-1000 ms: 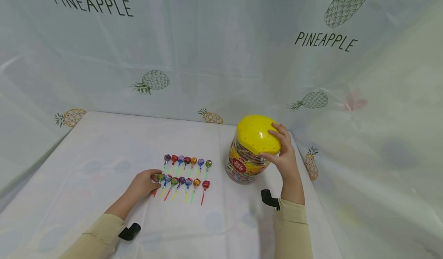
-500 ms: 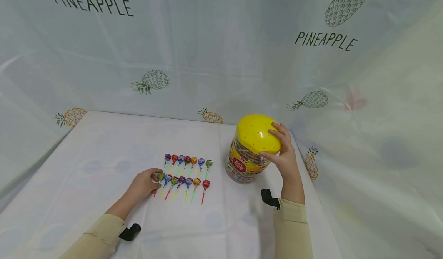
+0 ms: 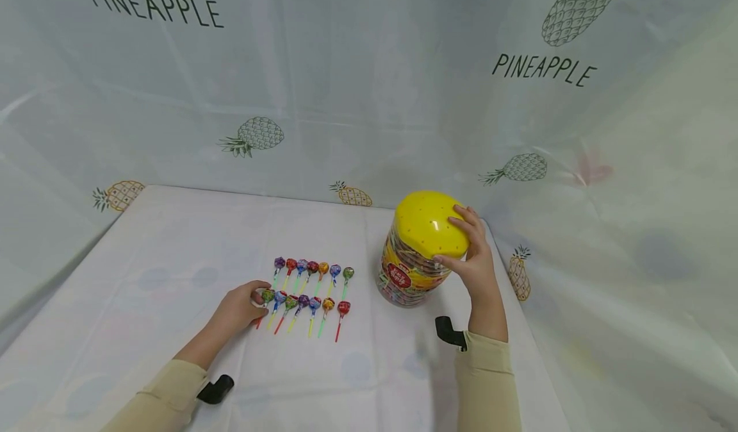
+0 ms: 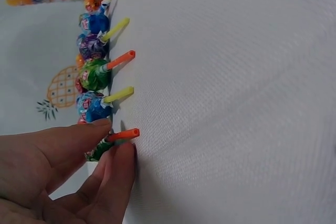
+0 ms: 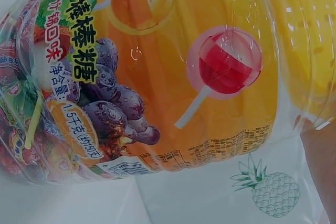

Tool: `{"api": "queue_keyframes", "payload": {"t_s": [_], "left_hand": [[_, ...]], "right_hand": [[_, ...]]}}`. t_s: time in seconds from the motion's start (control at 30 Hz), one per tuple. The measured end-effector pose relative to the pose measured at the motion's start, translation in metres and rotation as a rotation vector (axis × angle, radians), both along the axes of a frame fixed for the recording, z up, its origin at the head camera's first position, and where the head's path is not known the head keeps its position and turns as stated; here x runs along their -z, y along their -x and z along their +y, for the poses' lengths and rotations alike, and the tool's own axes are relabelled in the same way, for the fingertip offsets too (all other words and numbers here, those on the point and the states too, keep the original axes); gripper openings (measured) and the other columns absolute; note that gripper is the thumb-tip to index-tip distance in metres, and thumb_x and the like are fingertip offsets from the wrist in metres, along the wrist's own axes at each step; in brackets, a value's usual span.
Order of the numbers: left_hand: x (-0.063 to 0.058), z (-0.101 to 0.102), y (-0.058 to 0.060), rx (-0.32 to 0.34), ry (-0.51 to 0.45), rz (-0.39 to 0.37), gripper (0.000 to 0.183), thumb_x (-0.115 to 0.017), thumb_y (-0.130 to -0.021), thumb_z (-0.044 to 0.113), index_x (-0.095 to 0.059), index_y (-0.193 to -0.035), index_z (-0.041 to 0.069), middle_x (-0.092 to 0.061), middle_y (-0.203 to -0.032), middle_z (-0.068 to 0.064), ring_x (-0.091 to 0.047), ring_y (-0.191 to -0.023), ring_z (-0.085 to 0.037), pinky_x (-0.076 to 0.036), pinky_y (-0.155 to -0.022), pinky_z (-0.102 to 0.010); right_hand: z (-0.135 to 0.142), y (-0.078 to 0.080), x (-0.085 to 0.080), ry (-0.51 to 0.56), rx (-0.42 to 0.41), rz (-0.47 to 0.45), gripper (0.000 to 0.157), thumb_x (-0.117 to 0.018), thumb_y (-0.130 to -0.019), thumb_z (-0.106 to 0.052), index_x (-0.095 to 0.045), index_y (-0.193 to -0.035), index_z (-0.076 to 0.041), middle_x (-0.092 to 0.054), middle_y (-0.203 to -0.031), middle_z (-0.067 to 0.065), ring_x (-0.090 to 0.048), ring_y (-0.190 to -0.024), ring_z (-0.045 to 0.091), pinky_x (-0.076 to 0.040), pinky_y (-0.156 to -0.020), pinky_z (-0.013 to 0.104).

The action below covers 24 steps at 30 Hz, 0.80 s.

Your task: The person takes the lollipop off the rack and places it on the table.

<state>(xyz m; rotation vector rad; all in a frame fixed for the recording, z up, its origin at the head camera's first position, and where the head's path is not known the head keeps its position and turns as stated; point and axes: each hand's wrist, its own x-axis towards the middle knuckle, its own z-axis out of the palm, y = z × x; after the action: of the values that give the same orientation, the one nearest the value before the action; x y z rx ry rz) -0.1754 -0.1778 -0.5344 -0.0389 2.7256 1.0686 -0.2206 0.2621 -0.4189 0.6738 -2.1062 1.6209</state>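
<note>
At the left end of the nearer row, my left hand point(image 3: 235, 310) pinches a green-wrapped lollipop point(image 3: 268, 296). Its orange-red stick point(image 4: 126, 134) pokes out between thumb and fingers in the left wrist view. The lollipop lies in line with the others at the table surface. My right hand point(image 3: 480, 268) grips the right side of the yellow lid point(image 3: 423, 224), thumb at the front edge and fingers over the top. That lid sits on a big clear candy jar point(image 3: 398, 278) full of lollipops. The jar's printed label point(image 5: 163, 87) fills the right wrist view.
A farther row of several lollipops point(image 3: 312, 267) lies behind the nearer row, with heads away from me. At the nearer row's right end is a red lollipop point(image 3: 343, 307). A pineapple-print curtain point(image 3: 369, 79) hangs along the back of the white-covered table point(image 3: 323, 393).
</note>
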Motion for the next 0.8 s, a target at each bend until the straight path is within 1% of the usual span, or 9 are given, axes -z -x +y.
{"api": "queue_keyframes", "payload": {"t_s": [0.13, 0.23, 0.33, 0.47, 0.57, 0.7, 0.8], "left_hand": [[-0.002, -0.002, -0.001, 0.012, 0.015, 0.016, 0.055, -0.077, -0.08, 0.006, -0.054, -0.13, -0.003, -0.056, -0.085, -0.004, -0.046, -0.066, -0.019, -0.039, -0.061, -0.033], [-0.004, -0.005, -0.002, 0.014, 0.033, 0.02, 0.058, -0.077, -0.08, 0.008, -0.053, -0.132, -0.002, -0.057, -0.087, -0.005, -0.048, -0.069, -0.019, -0.04, -0.063, -0.034], [-0.008, -0.007, -0.003, 0.025, 0.056, 0.021, 0.06, -0.078, -0.08, 0.009, -0.052, -0.133, -0.001, -0.059, -0.091, -0.006, -0.053, -0.074, -0.021, -0.043, -0.064, -0.036], [-0.019, -0.009, -0.004, 0.048, 0.104, 0.034, 0.062, -0.08, -0.08, 0.012, -0.053, -0.135, 0.002, -0.061, -0.099, -0.008, -0.059, -0.081, -0.023, -0.048, -0.066, -0.039], [-0.029, -0.01, -0.005, 0.058, 0.131, 0.051, 0.064, -0.081, -0.08, 0.015, -0.052, -0.135, 0.003, -0.063, -0.104, -0.012, -0.061, -0.083, -0.023, -0.05, -0.065, -0.039], [-0.042, -0.012, -0.008, 0.064, 0.136, 0.085, 0.064, -0.08, -0.081, 0.017, -0.051, -0.137, 0.003, -0.062, -0.111, -0.017, -0.061, -0.081, -0.023, -0.049, -0.06, -0.036], [-0.051, -0.013, -0.011, 0.066, 0.132, 0.119, 0.066, -0.079, -0.082, 0.018, -0.049, -0.139, 0.004, -0.061, -0.115, -0.017, -0.059, -0.084, -0.022, -0.049, -0.061, -0.034]], "right_hand": [[0.001, 0.002, 0.003, 0.009, 0.0, -0.004, 0.066, -0.074, -0.069, 0.023, -0.054, -0.129, 0.005, -0.032, -0.153, 0.007, -0.008, -0.146, 0.02, -0.028, -0.111, 0.025], [0.0, 0.002, 0.002, 0.001, -0.007, 0.007, 0.066, -0.073, -0.068, 0.025, -0.053, -0.129, 0.007, -0.031, -0.153, 0.01, -0.008, -0.146, 0.022, -0.027, -0.112, 0.025], [-0.005, -0.003, -0.006, -0.02, -0.021, 0.031, 0.064, -0.074, -0.069, 0.023, -0.053, -0.127, 0.008, -0.032, -0.152, 0.015, -0.008, -0.146, 0.026, -0.025, -0.113, 0.026], [-0.011, -0.009, -0.018, -0.083, -0.016, 0.053, 0.062, -0.075, -0.07, 0.02, -0.052, -0.126, 0.01, -0.032, -0.15, 0.023, -0.009, -0.146, 0.031, -0.023, -0.114, 0.03], [-0.01, -0.01, -0.023, -0.145, -0.009, 0.069, 0.064, -0.075, -0.068, 0.02, -0.05, -0.127, 0.011, -0.031, -0.149, 0.026, -0.008, -0.145, 0.038, -0.019, -0.116, 0.043], [-0.005, -0.009, -0.027, -0.234, -0.007, 0.085, 0.067, -0.078, -0.067, 0.017, -0.051, -0.128, 0.009, -0.031, -0.148, 0.028, -0.009, -0.144, 0.043, -0.014, -0.111, 0.064], [0.008, -0.005, -0.023, -0.33, 0.008, 0.078, 0.072, -0.08, -0.065, 0.016, -0.051, -0.13, 0.007, -0.03, -0.15, 0.027, -0.01, -0.144, 0.04, -0.013, -0.108, 0.069]]}}
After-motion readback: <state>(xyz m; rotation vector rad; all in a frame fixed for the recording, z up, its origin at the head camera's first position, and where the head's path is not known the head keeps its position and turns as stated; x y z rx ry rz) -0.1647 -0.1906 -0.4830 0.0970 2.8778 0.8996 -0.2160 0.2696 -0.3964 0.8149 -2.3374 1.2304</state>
